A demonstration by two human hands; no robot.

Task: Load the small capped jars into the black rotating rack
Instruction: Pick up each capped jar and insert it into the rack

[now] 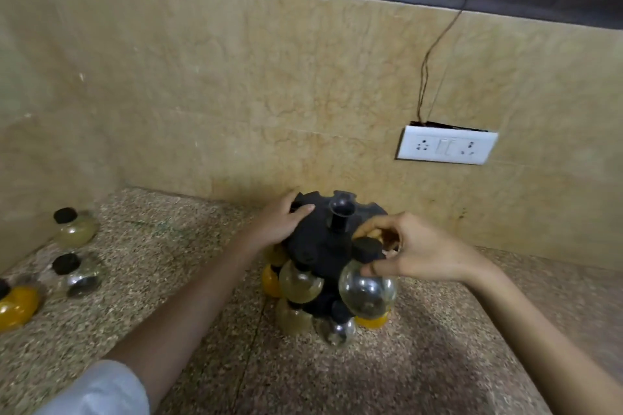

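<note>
The black rotating rack (pixel 320 246) stands on the speckled counter near the back wall, with several round jars hanging from its tiers. My left hand (pixel 281 222) rests on the rack's top left edge, fingers curled over the rim. My right hand (pixel 414 253) grips a clear round jar (pixel 367 293) by its black cap (pixel 367 249) at the rack's right side, cap against the top disc. Three loose capped jars sit at the far left: a pale one (pixel 76 227), a clear one with dark contents (pixel 81 276) and a yellow one (pixel 17 308).
A beige stone wall rises right behind the rack. A white socket plate (pixel 446 145) with a thin wire running up is on the wall at the right. The counter (pixel 438 347) stretches out in front and to the right of the rack.
</note>
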